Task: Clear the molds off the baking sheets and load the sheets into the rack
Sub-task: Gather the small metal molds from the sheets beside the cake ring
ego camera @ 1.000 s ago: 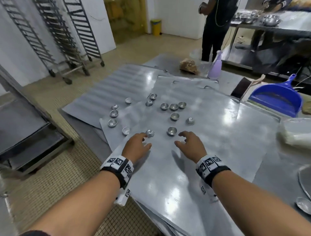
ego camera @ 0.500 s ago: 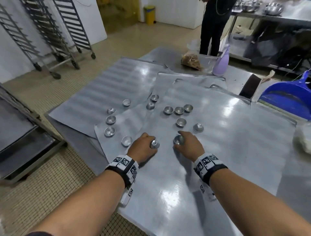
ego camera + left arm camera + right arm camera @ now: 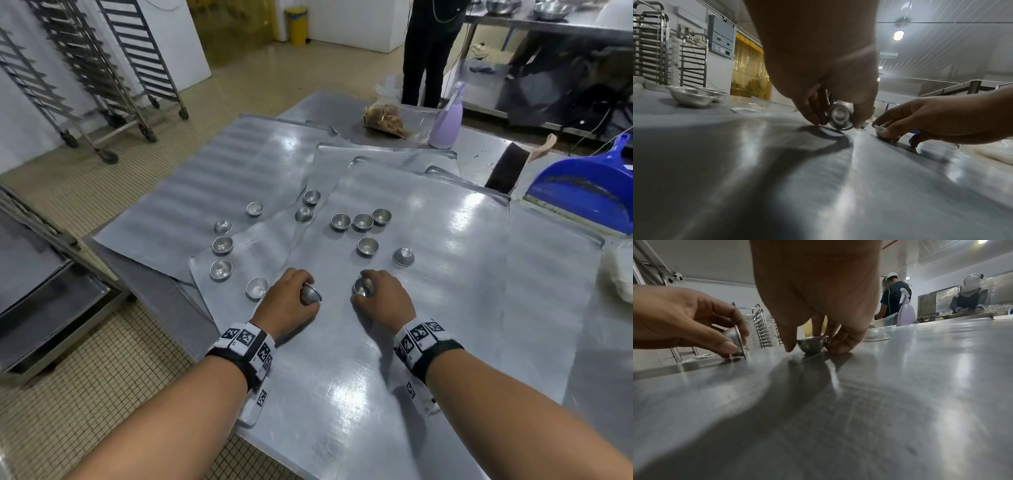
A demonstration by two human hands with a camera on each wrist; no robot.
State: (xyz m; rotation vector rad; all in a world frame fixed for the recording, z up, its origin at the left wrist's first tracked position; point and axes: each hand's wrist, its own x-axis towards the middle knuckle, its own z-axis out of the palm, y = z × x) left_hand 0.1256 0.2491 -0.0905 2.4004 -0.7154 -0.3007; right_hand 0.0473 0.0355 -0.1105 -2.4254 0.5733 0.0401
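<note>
Nothing readable here honestly, the only markings are black-and-white square code tags on the wristbands (image 3: 245, 342), no letters or numbers I can make out.

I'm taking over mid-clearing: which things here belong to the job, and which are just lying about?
Job:
- mold in left hand
- mold in right hand
- loose molds
- baking sheets
- racks

Lying about:
- spray bottle
- blue dustpan
- bag of crumbs
- yellow bin

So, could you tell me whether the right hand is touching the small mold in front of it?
Touching: the right wrist view shows the right hand with thumb and fingers pinching the upright mold on the sheet.
</note>
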